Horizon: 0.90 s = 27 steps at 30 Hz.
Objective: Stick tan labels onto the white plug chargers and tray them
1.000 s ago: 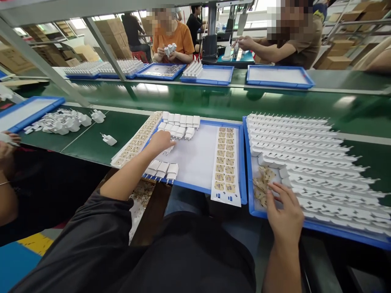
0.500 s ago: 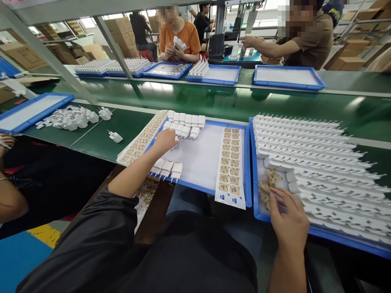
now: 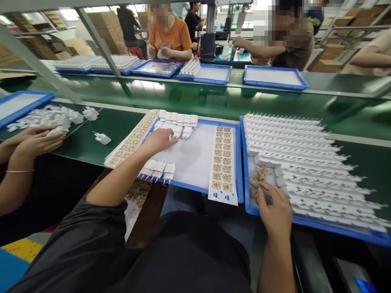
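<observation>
Two hands are yours here: your left hand is over the middle tray, its fingers bent down among the white plugs; I cannot tell whether they grasp one, since they hide what is under them. Those plugs lie inside your middle tray: six in the back row, at least three showing in the row by your fingers, and three more at the near left edge, their pins toward you. One sticker sheet lies along that tray's right side, two columns of about nine beige patches, its near end overhanging the rim. One stack of sheets leans out past the left side.

Your right hand is at the right tray, thumb and fingertips drawn near each other beside crumpled beige scraps; whether they pinch one, I cannot tell. Standing plugs fill most of that tray, too tightly packed to count.

To your left, one plug lies alone on the green counter, near one heap of plugs and a co-worker's two hands, holding something white
</observation>
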{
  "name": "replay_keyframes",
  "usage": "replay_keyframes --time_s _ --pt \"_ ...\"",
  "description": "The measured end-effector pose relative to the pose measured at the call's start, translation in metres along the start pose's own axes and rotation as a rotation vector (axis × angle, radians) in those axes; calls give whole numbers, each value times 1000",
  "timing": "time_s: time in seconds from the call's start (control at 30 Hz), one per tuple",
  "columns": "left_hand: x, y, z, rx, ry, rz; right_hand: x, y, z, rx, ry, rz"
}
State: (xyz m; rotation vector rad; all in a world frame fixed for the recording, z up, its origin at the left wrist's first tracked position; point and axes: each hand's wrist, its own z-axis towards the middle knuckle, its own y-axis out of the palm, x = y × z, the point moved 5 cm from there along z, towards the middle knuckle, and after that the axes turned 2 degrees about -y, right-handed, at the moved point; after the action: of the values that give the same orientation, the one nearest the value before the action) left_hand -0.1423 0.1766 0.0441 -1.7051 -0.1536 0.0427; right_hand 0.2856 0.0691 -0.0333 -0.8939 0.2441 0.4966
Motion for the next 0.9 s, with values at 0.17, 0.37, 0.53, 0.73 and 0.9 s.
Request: replay_keyframes --time_s 0.17,0.37,0.53,0.73,0.9 --pt "80 7 -34 -159 335 -48 -14 -10 5 15 -34 36" --pt "171 48 -91 -206 806 -19 -62 -5 0 -208 -189 225" --pt "181 72 -104 -91 913 21 -72 2 -18 -394 -253 209" --pt "175 84 -117 -118 932 0 -68 -4 -17 -349 -189 309" --pt "173 94 -130 -65 884 17 -67 2 -15 -308 -122 142"
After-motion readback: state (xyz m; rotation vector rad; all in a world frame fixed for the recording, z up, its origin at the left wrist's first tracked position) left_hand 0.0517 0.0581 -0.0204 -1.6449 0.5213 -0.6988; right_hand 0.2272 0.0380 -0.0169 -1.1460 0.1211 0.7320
